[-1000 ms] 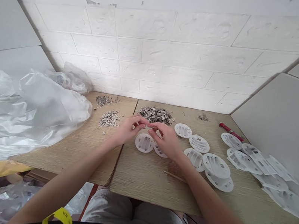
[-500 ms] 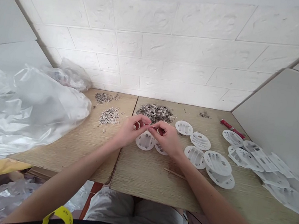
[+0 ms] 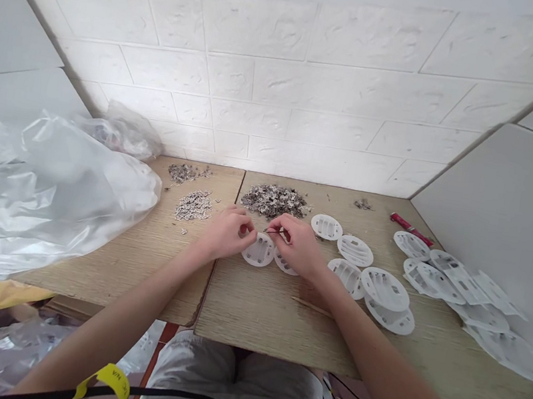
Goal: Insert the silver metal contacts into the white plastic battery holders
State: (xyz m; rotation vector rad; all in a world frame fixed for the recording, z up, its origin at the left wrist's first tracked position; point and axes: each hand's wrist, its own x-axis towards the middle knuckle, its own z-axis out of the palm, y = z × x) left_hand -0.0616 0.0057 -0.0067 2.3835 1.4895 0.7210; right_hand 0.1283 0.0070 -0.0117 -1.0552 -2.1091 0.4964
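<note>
The right hand (image 3: 298, 245) has its fingers pinched on a thin dark rod (image 3: 275, 231). The left hand's (image 3: 229, 233) fingers curl in, tips close together; whether they grip anything, I cannot tell. Just nearer than both sets of fingers, a round white case (image 3: 258, 252) lies on the counter (image 3: 253, 312); just beyond them sits a heap of metal pieces (image 3: 274, 201).

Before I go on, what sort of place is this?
Probably a small hand-assembly workspace. The wooden tabletop bears piles of small metal parts and many similar round white plastic pieces, some overlapping; a large plastic bag lies at the left.
</note>
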